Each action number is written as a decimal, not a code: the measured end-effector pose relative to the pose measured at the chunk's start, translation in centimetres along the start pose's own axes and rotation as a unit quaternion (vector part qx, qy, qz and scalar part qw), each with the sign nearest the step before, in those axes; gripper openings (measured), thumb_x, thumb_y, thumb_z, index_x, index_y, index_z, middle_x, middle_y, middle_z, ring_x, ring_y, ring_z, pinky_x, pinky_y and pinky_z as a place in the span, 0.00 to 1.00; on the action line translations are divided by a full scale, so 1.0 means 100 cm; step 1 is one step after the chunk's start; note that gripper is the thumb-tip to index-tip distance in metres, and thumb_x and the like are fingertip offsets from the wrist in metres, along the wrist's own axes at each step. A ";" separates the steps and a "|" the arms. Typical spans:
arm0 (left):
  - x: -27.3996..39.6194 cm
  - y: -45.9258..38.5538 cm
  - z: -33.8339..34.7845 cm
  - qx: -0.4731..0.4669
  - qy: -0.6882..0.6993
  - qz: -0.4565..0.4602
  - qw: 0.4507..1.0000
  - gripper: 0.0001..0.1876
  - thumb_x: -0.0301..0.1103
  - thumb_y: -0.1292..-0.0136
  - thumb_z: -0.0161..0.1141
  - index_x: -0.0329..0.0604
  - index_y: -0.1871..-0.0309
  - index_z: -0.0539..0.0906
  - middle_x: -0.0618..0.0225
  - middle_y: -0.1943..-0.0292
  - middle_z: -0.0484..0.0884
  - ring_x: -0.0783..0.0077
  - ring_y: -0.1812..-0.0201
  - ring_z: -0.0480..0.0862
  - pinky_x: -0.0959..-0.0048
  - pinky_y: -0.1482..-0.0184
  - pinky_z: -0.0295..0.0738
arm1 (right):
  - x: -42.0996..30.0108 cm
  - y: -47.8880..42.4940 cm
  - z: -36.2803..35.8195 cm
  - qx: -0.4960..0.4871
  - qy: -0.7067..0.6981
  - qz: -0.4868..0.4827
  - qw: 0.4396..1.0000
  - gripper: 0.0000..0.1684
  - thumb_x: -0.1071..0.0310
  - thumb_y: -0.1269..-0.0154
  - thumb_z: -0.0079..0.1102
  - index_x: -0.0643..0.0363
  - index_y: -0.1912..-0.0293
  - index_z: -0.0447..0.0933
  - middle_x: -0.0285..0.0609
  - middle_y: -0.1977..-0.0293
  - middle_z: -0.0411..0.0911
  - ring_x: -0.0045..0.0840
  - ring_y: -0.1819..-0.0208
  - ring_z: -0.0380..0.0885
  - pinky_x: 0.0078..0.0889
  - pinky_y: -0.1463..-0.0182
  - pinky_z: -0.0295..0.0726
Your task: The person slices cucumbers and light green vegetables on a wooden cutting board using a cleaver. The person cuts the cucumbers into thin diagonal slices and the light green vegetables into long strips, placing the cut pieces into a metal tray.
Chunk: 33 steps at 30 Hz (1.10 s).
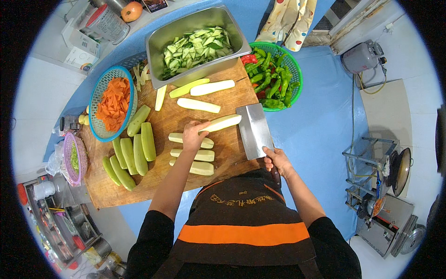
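Note:
My left hand [194, 134] grips the near end of a pale, halved zucchini [224, 122], cut face up, over the wooden cutting board [156, 191]. In my right hand [278, 161] is a Chinese cleaver [255, 129], its wide blade lying flat by the board's right edge, close to the far tip of that half. Three peeled pieces [202, 168] lie side by side below my left hand. Beyond it rest more pale halves and strips [198, 105]. Several whole zucchini [148, 141] are grouped on the board's left part.
A steel pan [153, 69] of sliced green-edged pieces stands at the board's far edge. A blue basket [93, 120] holds orange slices; a green basket [300, 80] holds peppers. A pink basket [83, 164] sits left. Gas stove frames [371, 157] stand at right.

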State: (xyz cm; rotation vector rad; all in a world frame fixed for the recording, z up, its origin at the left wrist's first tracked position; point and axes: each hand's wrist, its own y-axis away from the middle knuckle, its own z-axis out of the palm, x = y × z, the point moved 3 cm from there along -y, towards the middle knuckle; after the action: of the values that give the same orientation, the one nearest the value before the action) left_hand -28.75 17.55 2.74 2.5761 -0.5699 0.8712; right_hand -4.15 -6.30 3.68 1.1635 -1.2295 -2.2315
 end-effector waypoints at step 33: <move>0.042 0.008 0.022 0.036 0.063 0.093 0.993 0.13 0.24 0.47 0.70 0.44 0.57 0.88 0.60 0.59 0.83 0.59 0.60 0.83 0.65 0.57 0.79 | 0.006 0.010 -0.046 0.024 0.033 0.003 0.999 0.16 0.58 0.28 0.59 0.60 0.59 0.69 0.30 0.83 0.65 0.16 0.86 0.62 0.26 0.82 0.65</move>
State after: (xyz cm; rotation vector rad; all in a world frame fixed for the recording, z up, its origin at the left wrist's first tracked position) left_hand -25.00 14.75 3.95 2.5382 -0.7632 1.1279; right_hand -0.96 -9.80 2.85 1.2385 -1.2654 -2.1529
